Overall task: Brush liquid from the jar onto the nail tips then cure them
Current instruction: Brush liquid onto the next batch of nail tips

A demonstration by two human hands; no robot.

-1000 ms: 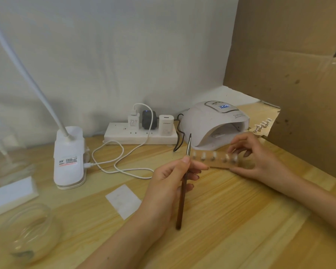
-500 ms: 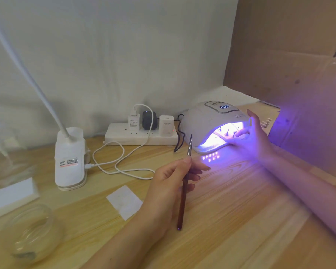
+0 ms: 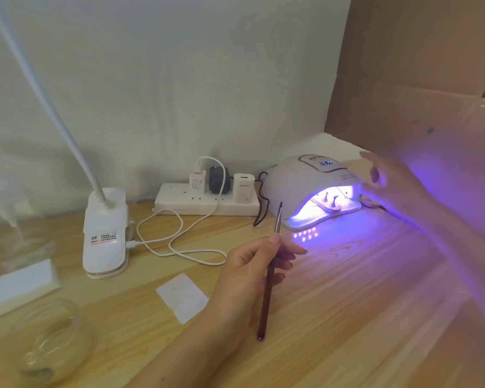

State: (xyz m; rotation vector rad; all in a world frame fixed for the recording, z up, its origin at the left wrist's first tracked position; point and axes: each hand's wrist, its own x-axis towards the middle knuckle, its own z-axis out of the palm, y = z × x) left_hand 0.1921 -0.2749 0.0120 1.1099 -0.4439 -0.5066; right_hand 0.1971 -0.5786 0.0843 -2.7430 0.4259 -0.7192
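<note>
your left hand [image 3: 252, 264] pinches the brush [image 3: 269, 275] bristles-up, keeping wet bristles off the worktop [image 3: 347, 317]. your right hand [image 3: 389, 186], open and empty, hovers beside the lit curing lamp [image 3: 300, 183], where the nail tips [image 3: 329, 201] sit. the jar [image 3: 51, 340] waits near left.

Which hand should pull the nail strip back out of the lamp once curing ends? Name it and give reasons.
The right hand, probably. It is open, empty and hovers beside the lit lamp opening where the nail strip lies. The left hand sits farther back and is occupied holding the brush.
</note>
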